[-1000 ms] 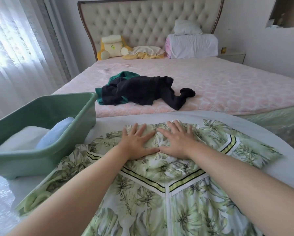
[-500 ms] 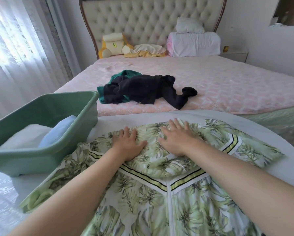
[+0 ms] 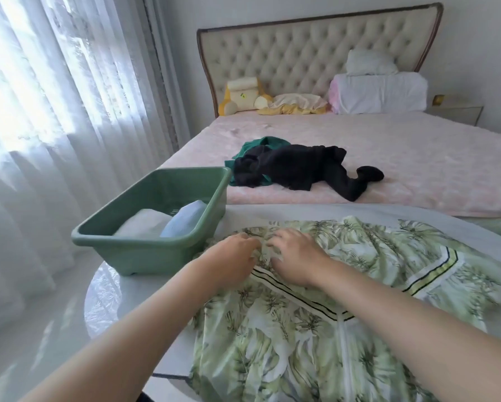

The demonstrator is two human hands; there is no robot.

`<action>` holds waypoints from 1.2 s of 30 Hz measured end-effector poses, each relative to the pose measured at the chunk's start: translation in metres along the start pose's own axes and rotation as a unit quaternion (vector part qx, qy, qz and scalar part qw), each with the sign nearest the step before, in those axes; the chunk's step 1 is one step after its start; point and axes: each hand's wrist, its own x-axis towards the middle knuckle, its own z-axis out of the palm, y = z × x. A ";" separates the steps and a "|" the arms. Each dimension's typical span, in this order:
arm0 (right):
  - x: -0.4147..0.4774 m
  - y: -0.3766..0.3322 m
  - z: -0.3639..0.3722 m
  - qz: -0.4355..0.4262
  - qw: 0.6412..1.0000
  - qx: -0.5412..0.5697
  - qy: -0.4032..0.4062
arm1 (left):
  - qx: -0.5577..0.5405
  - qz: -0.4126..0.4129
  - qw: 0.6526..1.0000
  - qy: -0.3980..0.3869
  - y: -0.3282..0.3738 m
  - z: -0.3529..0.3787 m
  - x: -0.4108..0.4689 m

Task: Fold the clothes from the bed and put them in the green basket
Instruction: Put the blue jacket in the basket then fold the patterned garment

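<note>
1. Nearest the camera, a green leaf-print garment [image 3: 316,343] lies spread over a round white table [image 3: 107,300]. Its near edge hangs past the table rim, and a white zip line runs down its middle.
2. Both bare forearms reach forward across this garment from the bottom of the view.
3. The left hand [image 3: 232,256] and right hand [image 3: 295,256] sit close together at the garment's far left part, just beyond a striped band [image 3: 301,297] of black and yellow-green.
4. Both hands are palm down with the fingers curled into the cloth. The fabric is bunched into a ridge between the fingertips, so each hand grips a fold of it.
5. The rest of the garment stretches away to the right of the hands, wrinkled but flat on the table.
6. Just left of the left hand, a green basket [image 3: 145,250] stands on the same table. It holds a white folded piece [image 3: 145,224] and a pale blue folded piece [image 3: 185,217].
7. Beyond the table is a bed [image 3: 417,158] with a pink cover. A black garment [image 3: 301,166] lies crumpled on it, over a dark green garment [image 3: 261,143].
8. Farthest off, pillows [image 3: 379,91] rest against a tufted headboard [image 3: 301,50]. Sheer curtains [image 3: 55,97] hang at the left.
</note>
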 end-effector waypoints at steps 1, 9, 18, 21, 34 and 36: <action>0.003 -0.017 -0.003 -0.019 1.000 0.020 0.008 | -0.024 -0.004 1.000 0.012 -0.005 -0.003 -0.009; 0.026 -0.100 0.002 -0.057 0.990 0.126 0.016 | 0.128 -0.042 0.991 -0.025 -0.049 -0.022 -0.073; 0.032 -0.109 0.015 -0.058 0.982 0.172 0.052 | 0.147 -0.214 0.964 -0.061 -0.074 -0.009 -0.082; 0.028 -0.097 0.007 -0.045 0.968 0.237 0.076 | 0.137 -0.167 0.976 -0.021 -0.053 -0.014 -0.073; -0.001 0.040 -0.032 0.189 0.929 0.300 0.101 | -0.121 0.015 0.971 0.208 0.034 -0.019 0.017; -0.012 0.059 -0.029 0.208 0.946 0.243 0.055 | -0.118 0.033 0.968 0.219 0.046 -0.013 0.027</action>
